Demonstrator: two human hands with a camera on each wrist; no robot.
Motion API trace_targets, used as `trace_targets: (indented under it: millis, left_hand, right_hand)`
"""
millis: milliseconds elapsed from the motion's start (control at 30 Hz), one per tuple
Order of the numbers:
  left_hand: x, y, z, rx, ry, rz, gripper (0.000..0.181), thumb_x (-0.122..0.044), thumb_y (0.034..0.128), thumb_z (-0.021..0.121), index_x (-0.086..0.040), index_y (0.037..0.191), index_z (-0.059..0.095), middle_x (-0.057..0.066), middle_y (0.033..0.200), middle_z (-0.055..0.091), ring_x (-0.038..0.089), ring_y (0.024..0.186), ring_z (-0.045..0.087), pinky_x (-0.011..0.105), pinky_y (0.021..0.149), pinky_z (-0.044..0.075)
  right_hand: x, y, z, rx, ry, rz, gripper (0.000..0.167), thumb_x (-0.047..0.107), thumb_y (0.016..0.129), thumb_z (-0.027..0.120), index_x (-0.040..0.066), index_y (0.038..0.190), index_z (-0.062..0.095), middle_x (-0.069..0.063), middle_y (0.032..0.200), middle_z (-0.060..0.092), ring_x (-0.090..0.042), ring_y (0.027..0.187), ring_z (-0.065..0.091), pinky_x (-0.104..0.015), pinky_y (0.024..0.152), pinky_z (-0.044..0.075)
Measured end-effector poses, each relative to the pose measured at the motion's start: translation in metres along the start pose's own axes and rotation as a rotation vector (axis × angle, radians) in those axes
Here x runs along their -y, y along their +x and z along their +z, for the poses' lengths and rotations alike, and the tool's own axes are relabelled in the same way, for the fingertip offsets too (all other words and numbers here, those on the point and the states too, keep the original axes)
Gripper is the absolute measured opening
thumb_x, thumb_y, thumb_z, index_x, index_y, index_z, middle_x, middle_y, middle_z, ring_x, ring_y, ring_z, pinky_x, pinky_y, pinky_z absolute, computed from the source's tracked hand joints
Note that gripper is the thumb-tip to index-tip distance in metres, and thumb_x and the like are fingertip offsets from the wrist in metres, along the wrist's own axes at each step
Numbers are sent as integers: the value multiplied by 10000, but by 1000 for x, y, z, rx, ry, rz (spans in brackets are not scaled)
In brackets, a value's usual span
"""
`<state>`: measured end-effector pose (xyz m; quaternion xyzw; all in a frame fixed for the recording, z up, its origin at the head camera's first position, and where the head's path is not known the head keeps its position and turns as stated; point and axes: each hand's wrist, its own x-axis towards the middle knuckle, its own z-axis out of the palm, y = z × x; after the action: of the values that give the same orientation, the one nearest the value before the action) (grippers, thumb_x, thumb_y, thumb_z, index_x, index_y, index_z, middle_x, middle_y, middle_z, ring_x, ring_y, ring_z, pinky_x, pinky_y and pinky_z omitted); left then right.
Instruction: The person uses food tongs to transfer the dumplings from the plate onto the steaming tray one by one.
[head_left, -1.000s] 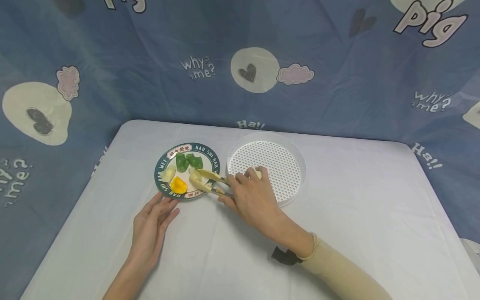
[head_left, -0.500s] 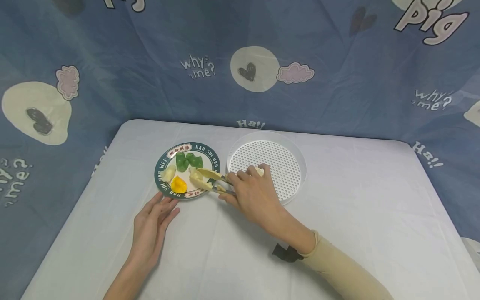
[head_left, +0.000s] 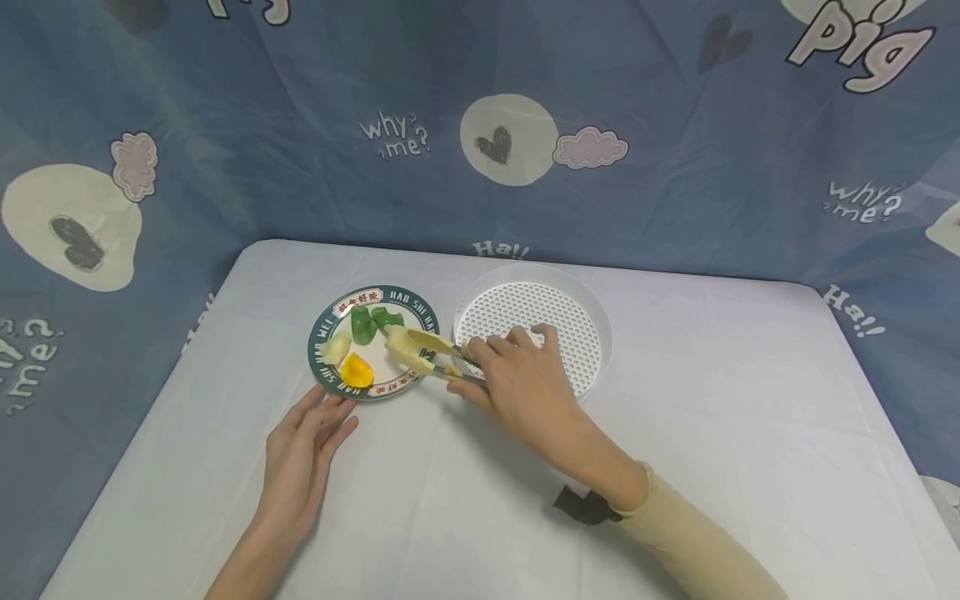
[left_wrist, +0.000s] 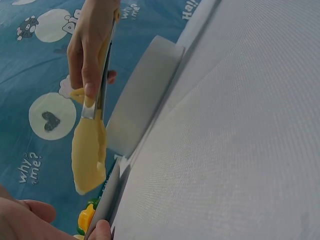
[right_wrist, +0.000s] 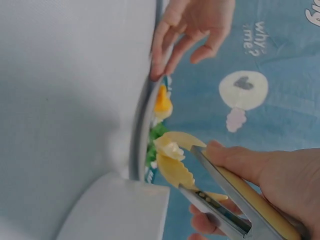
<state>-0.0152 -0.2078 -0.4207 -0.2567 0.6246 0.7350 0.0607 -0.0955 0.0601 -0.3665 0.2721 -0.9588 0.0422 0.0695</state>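
Note:
My right hand grips metal tongs with pale yellow tips. Between the tips a pale cream dumpling is held, just above the right side of a green-rimmed plate. On that plate lie two green dumplings, a yellow dumpling and another cream dumpling. The fingertips of my left hand touch the plate's near rim, with the fingers loosely extended and the thumb apart from it.
Right of the plate stands a round white steamer tray with a perforated base, partly covered by my right hand. Both stand on a white-covered table. A blue printed cloth hangs behind the table.
The tongs have moved slightly right and up with the cream dumpling between their tips. My right hand has shifted right with them; the left hand stays at the plate.

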Motion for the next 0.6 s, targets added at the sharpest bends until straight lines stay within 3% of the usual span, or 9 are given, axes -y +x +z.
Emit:
trace_targets:
  millis: [200, 433, 600]
  left_hand:
    - [0, 0, 0, 0, -5, 1, 694, -154, 1134, 383, -121, 1745, 56, 122, 1777, 276, 195, 1590, 438, 130, 1167, 551]
    - [0, 0, -1, 7, -19, -1, 708, -138, 1127, 393, -120, 1745, 47, 122, 1781, 267, 189, 1592, 435, 132, 1174, 547]
    - [0, 1, -1, 6, -16, -4, 701, -147, 1132, 391, -127, 1745, 51, 110, 1780, 275, 167, 1575, 450, 132, 1175, 546]
  right_hand:
    - [-6, -4, -11, 26, 20, 27, 493, 696, 1016, 573, 243, 1178, 684, 36, 1099, 807, -255, 1011, 648, -610, 1123, 483]
    - [-17, -10, -19, 3, 28, 62, 495, 691, 1025, 567, 228, 1158, 680, 30, 1103, 812, -274, 1000, 646, -623, 1108, 462]
    - [-26, -15, -22, -9, 32, 82, 471, 664, 1031, 583, 204, 1092, 661, 39, 962, 766, -288, 978, 627, -647, 1108, 439]
